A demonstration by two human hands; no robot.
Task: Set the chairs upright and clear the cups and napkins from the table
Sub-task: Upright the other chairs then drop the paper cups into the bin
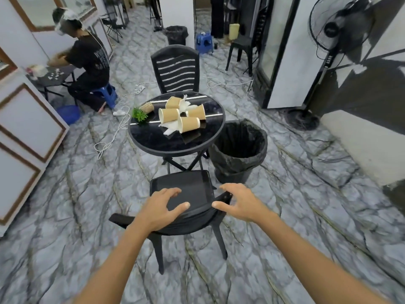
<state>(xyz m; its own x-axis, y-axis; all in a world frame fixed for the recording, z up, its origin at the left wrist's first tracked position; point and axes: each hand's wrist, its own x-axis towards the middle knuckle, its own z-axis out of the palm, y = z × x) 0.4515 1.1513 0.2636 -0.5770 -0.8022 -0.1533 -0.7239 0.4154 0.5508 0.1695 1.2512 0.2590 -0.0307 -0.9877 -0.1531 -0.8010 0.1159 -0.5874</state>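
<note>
- Marble-patterned floor (65,216); round black glass counter (157,141) carries tipped brown paper cups (189,124) among white napkins (173,128).
- Our left hand (160,209) and right hand (238,205), each grip spread apart, hover at the near black plastic chair (188,189), standing upright.

The near chair (186,194) blocks the table (153,141); a bin (238,150) crowds its right.

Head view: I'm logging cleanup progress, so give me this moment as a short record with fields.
near chair: black chair upright on its legs, facing the table
far chair: black chair upright beyond the table
left hand: left hand open, on the near chair's backrest
right hand: right hand open, at the backrest's right end
table: round black table
cups: four paper cups lying tipped over
napkins: white napkins among the cups
bin: black-lined bin right of the table
</note>
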